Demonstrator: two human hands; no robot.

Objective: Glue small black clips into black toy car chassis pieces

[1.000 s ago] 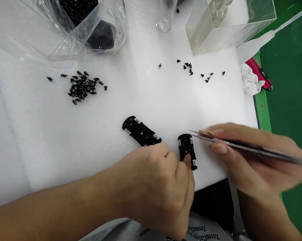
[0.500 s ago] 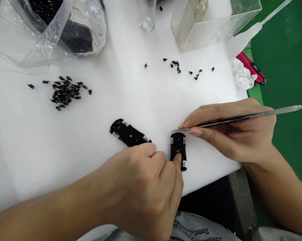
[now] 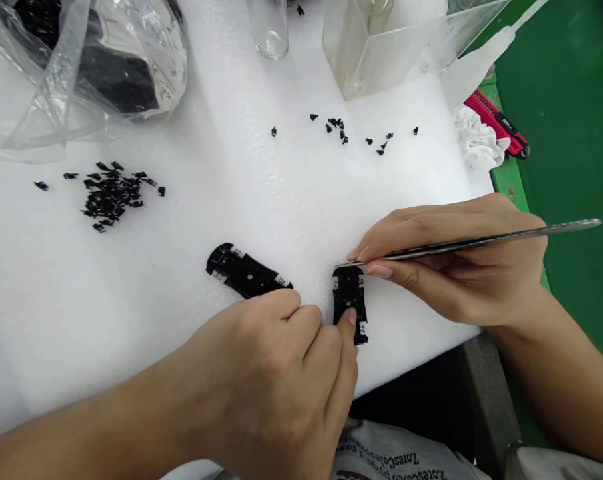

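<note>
My left hand [image 3: 276,373] is curled closed over the lower end of a black car-shaped plastic plate [image 3: 246,272]; its thumb and fingertips are hidden. One finger of that same hand presses on a smaller black car-shaped plate [image 3: 349,290], which lies on the white foam. Both plates have pale, clear-looking pieces along their edges. Between thumb and fingers, my right hand [image 3: 461,260] grips metal tweezers [image 3: 474,243]. The tweezers' tip lies across the upper end of the smaller plate. Whether anything sits in the tip is too small to tell.
Tiny black parts [image 3: 112,197] form a pile at left, and several more [image 3: 337,127] lie scattered farther back. Behind stand a clear plastic bag [image 3: 169,63], a glass tube [image 3: 271,40] and a clear box [image 3: 381,63]. A red cutter [image 3: 496,120] is at right.
The view has shifted a little, so the background sits farther left. The tweezers' tip has dropped slightly towards the smaller plate's upper end. My left hand keeps its hold.
</note>
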